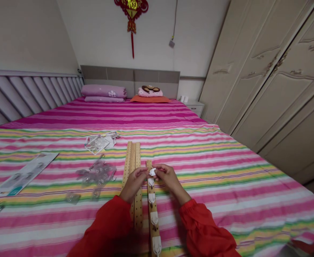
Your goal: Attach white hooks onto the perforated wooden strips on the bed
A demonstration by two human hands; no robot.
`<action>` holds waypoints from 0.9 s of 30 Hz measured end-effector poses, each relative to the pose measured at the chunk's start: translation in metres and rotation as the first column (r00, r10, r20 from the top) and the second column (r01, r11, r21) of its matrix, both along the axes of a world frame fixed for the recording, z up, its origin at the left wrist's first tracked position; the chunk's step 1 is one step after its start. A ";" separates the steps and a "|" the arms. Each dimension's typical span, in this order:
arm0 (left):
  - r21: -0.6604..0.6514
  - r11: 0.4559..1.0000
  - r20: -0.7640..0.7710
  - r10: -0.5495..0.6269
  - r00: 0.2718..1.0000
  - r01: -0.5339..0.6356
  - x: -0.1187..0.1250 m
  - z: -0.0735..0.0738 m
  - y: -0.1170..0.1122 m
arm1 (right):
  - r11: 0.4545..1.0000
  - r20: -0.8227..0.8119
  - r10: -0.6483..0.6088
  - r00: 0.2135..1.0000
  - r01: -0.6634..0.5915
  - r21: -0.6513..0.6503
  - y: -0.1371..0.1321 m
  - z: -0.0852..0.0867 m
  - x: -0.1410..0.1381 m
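A small white hook (153,172) is pinched between the fingertips of both hands, above the far end of a narrow wooden strip with holes (153,208). My left hand (134,182) closes on its left side, and my right hand (170,179) grips it from the right. Whether the hook touches the strip I cannot tell. Nearer to me, several more white hooks (154,217) sit in a row along the same strip. Left of it, partly under my left forearm, lie more perforated wooden strips (132,160) side by side.
On the striped bedspread (215,221), transparent hooks in plastic (100,171) lie left of the strips. Crumpled clear packets (99,142) are behind them, and a long packaging card (25,175) is farther left. A bed rail (33,92) borders the left; wardrobes (274,89) stand right.
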State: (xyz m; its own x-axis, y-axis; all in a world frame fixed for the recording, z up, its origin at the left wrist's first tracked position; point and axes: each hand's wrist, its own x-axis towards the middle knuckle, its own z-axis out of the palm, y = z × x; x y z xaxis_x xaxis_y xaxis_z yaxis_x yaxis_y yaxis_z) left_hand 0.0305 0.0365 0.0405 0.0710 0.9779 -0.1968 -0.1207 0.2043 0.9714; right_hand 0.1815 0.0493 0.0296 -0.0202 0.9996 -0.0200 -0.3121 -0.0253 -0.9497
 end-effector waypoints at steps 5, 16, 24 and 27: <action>0.116 0.993 -0.054 -0.019 0.998 0.026 0.003 0.001 0.010 | 0.998 -0.008 0.010 1.000 -0.010 0.059 0.013 0.000 -0.003; 0.080 0.986 -0.008 0.146 0.989 -0.145 0.015 -0.017 0.029 | 0.994 -0.060 -0.101 0.993 0.098 -0.053 0.024 -0.016 -0.012; 0.154 0.972 -0.188 0.205 0.961 -0.177 0.017 -0.036 0.040 | 0.984 0.005 -0.143 0.990 0.143 -0.103 0.036 -0.034 -0.015; 0.175 0.971 -0.267 0.206 0.941 -0.162 0.018 -0.039 0.042 | 0.984 0.012 -0.146 0.989 0.147 -0.103 0.039 -0.038 -0.016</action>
